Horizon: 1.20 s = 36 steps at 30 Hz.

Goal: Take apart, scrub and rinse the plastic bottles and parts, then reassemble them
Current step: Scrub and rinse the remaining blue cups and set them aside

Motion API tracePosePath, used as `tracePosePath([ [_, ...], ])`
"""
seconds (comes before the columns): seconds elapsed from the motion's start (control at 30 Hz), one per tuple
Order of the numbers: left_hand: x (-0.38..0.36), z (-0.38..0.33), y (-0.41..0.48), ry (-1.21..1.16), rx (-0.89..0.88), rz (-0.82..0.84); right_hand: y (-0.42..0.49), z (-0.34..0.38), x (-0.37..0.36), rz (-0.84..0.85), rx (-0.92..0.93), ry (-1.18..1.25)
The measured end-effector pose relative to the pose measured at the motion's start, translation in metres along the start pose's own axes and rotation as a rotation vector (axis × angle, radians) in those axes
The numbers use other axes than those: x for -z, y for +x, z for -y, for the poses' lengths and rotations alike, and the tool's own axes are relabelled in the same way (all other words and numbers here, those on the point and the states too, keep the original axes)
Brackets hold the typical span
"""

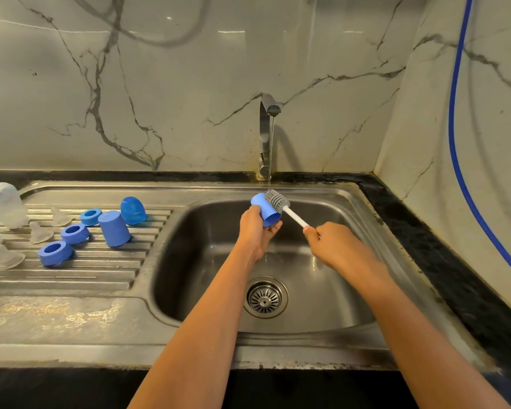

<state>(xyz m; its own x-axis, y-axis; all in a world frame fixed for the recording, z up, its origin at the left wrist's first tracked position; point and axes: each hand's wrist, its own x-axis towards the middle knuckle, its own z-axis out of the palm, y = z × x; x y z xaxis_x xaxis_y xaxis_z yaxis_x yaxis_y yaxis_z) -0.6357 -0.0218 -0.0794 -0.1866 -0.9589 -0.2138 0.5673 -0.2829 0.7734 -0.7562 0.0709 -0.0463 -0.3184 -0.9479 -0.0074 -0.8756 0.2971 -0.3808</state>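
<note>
Over the sink basin (207, 261) my left hand (255, 228) grips a blue plastic cap (263, 209), tilted under the running tap. My right hand (328, 240) holds the white handle of a grey bristle brush (276, 200), whose head lies against the cap's outer side beneath the stream. On the ribbed drainboard (80, 270) to the left stand another blue cap (114, 228), a translucent blue dome lid (132, 210) and three blue screw rings (55, 253). Clear teats (40, 232) and clear bottles (0, 206) sit at the far left.
The steel tap (266, 134) rises behind the basin, with water falling from its spout. The drain strainer (265, 297) lies at the basin's bottom. A blue hose (457, 143) hangs down the right wall. Dark counter edging runs along the right and front.
</note>
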Motion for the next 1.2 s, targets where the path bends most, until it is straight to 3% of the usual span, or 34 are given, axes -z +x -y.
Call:
tracePosePath([
  [0.17,-0.007,0.004,-0.007,-0.048,0.041,0.084,0.005,-0.001,-0.004,-0.078,-0.022,0.039],
  [0.3,0.003,-0.004,0.004,-0.248,-0.003,-0.042,-0.002,0.002,0.004,0.072,0.012,0.02],
  [0.4,0.013,-0.006,0.011,-0.25,-0.012,-0.104,-0.008,0.004,0.006,0.132,0.03,-0.015],
  [0.63,0.004,0.002,0.005,0.129,0.021,0.099,0.0,0.004,-0.004,-0.036,0.016,0.03],
  [0.7,0.004,0.001,0.004,0.181,0.029,0.088,0.0,0.003,0.0,-0.005,0.008,0.038],
  [0.87,0.012,-0.002,0.011,0.146,-0.035,-0.132,-0.008,-0.002,0.017,0.174,0.003,0.044],
  [1.0,0.007,0.003,0.006,0.258,-0.03,-0.018,-0.002,-0.001,0.003,0.045,0.006,0.013],
  [1.1,-0.001,0.004,-0.003,0.179,0.041,0.088,0.004,-0.002,-0.001,-0.005,-0.021,0.016],
  [1.2,-0.001,-0.001,-0.004,-0.006,0.066,0.026,-0.001,-0.004,0.01,0.085,0.001,0.026],
])
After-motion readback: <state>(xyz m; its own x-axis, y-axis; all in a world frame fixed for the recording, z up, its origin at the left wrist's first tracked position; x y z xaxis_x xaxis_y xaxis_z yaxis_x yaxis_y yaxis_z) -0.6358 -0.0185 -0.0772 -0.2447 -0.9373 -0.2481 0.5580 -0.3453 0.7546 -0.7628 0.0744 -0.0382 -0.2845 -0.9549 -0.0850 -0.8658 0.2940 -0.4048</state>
